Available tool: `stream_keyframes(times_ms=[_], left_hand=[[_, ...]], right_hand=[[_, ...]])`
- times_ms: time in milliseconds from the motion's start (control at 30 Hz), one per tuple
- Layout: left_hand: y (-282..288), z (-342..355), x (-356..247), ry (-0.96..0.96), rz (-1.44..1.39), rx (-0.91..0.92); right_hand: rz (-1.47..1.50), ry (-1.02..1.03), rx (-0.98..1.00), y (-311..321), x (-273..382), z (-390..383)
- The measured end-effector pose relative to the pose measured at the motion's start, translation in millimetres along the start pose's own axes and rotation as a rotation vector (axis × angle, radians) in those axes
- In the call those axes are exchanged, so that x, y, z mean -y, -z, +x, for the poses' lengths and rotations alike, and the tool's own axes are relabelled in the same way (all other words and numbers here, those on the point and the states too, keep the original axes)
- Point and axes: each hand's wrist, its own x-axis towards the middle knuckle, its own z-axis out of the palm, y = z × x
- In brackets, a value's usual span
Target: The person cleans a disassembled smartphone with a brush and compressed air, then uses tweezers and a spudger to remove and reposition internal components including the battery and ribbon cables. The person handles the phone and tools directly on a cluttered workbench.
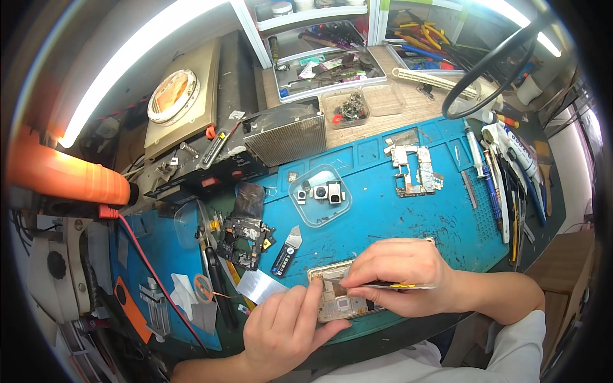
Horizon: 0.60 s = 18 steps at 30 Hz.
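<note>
My left hand (281, 329) grips the near left end of an opened phone frame (341, 306) on the blue mat, its index finger on the top left corner and its thumb along the lower edge. My right hand (399, 274) pinches a slim metal tool (408, 286) with a yellow part, its tip over the frame's left end; the exact tip is hard to make out. Left of the frame lie a silver plate (262, 287) and a black flat tool (284, 255). A dark circuit board (242, 246) lies further left.
A clear container with camera modules (321, 198) and a phone board (412, 169) sit behind my hands. Tools (495, 179) line the right. A heatsink unit (284, 131), parts trays (325, 70) and an orange tool (73, 171) surround the mat. A cable (472, 89) hangs at upper right.
</note>
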Motion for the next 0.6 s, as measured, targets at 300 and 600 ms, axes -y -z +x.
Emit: stream_keyframes(times_ms=[300,600], left_hand=[[3.7,1.1,0.1,0.002,0.018,0.046],[2.8,1.2,-0.7,0.02,0.009,0.041]], right_hand=[[-0.015,-0.025,0.036,2.8,2.2,-0.1],[-0.019,-0.024,0.04,2.5,1.4,-0.5]])
